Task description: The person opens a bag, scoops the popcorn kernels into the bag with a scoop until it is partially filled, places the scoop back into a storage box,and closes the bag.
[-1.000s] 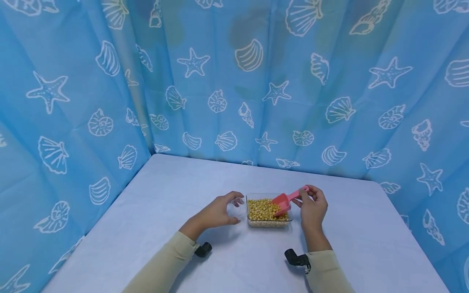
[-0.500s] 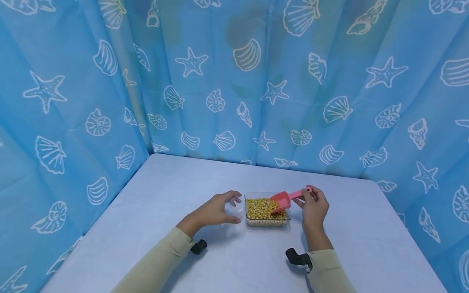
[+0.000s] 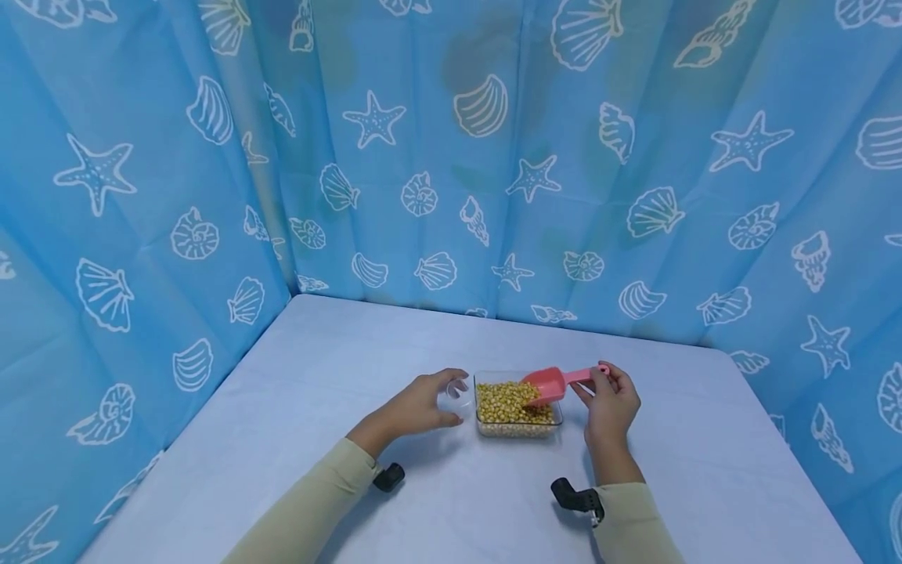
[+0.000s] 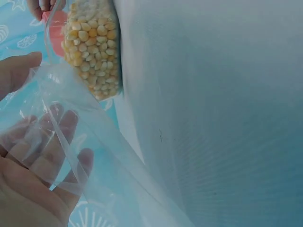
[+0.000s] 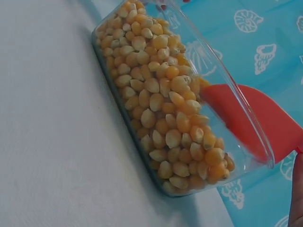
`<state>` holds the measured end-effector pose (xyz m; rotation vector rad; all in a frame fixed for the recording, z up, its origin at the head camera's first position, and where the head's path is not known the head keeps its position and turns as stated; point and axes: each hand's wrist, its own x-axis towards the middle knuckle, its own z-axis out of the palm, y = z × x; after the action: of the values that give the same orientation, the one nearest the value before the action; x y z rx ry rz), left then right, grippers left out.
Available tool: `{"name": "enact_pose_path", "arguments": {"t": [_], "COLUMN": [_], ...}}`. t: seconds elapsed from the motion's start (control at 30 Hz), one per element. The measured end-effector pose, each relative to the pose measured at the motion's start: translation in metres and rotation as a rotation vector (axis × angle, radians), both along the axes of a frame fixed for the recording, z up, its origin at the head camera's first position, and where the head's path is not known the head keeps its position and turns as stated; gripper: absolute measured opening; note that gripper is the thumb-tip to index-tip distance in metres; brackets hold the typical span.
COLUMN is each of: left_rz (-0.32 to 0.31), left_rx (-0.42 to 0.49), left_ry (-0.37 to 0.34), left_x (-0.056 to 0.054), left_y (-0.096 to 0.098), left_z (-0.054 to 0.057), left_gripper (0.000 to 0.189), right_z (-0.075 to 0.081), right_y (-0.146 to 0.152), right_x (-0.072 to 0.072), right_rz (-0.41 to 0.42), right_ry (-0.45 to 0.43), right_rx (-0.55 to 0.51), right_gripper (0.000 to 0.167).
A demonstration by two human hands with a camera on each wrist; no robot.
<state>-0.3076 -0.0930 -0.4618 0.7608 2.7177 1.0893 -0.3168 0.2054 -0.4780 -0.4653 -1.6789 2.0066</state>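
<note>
A rectangular glass container (image 3: 520, 425) holds yellow corn kernels (image 3: 502, 403) on the table. My right hand (image 3: 611, 415) grips the handle end of a pink scoop (image 3: 546, 385) from the container's right side. The scoop lies nearly level, its front edge against the kernels. Left of the container, my left hand (image 3: 416, 407) holds a clear plastic bag (image 4: 111, 151), thumb and fingers spread apart in a C around it. In the left wrist view the fingers show through the film. The right wrist view has the scoop (image 5: 246, 118) partly behind the glass wall.
A white cloth covers the table (image 3: 352, 337). Blue curtains (image 3: 437, 219) with white seashell and starfish prints hang behind and on both sides. A black wrist camera mount (image 3: 389, 477) sits on the left sleeve, and another mount (image 3: 576, 497) on the right.
My right hand has moved slightly right, and the scoop has tilted from slanting down into the corn to nearly level. The left hand and bag stay almost where they were.
</note>
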Motion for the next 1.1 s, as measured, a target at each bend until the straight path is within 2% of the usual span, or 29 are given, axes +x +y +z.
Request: {"name": "enact_pose_path", "arguments": {"t": [0.27, 0.5, 0.67, 0.87, 1.1], "left_rz": [-0.003, 0.038, 0.051, 0.050, 0.040], "left_rx": [0.012, 0.024, 0.029, 0.029, -0.003], "left_ry": [0.012, 0.036, 0.015, -0.021, -0.021], "left_x": [-0.003, -0.005, -0.006, -0.007, -0.009], "left_y": [0.000, -0.001, -0.002, 0.001, 0.004], "left_z": [-0.002, -0.001, -0.003, -0.003, -0.003], "left_gripper": [0.071, 0.075, 0.075, 0.078, 0.082], "right_z": [-0.006, -0.007, -0.003, 0.006, 0.015], "right_y": [-0.002, -0.006, -0.008, -0.011, -0.021], "right_x": [-0.006, -0.008, -0.010, -0.010, -0.011], "right_rz": [0.001, 0.067, 0.096, 0.129, 0.147], "right_ry": [-0.017, -0.048, -0.063, -0.037, 0.000], "right_rx": [-0.164, -0.145, -0.178, -0.228, -0.247], "right_gripper": [0.033, 0.037, 0.037, 0.036, 0.026]}}
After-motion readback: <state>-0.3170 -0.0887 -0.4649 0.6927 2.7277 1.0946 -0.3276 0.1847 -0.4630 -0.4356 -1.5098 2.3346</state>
